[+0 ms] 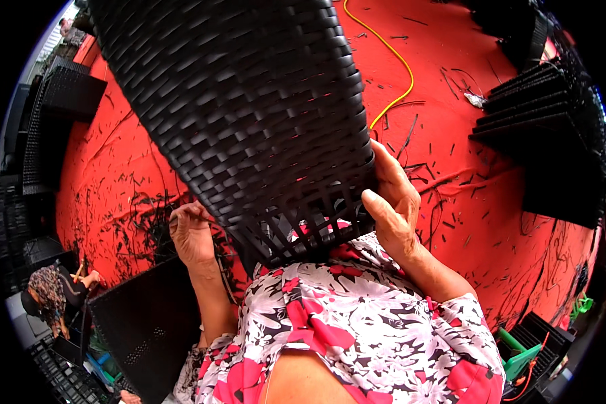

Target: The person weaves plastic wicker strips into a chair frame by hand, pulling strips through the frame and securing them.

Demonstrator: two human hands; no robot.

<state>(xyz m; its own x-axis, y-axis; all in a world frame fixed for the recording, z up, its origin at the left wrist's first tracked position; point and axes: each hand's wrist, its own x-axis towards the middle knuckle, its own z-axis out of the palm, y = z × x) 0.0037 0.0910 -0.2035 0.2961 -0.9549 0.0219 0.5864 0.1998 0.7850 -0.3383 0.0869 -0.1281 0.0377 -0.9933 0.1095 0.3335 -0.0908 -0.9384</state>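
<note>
A large black woven piece (249, 101), made of flat plastic-looking strips, stands in front of me and reaches past the top of the view. Its weave is tight above; at the end nearest my body the strips are spaced apart and my patterned top shows through the gaps. My right hand (398, 212) grips its right edge, thumb on the near face. At the lower left edge is my left hand (194, 232), its fingers curled in and pressed together. What they hold, if anything, cannot be made out.
Red sheeting (451, 202) covers the floor, strewn with black strip scraps. A yellow cable (411, 74) runs beyond the woven piece. Black woven furniture stands stacked at right (552, 135) and left (71, 94). Another person (50, 293) bends down at the lower left, beside a dark panel (148, 326).
</note>
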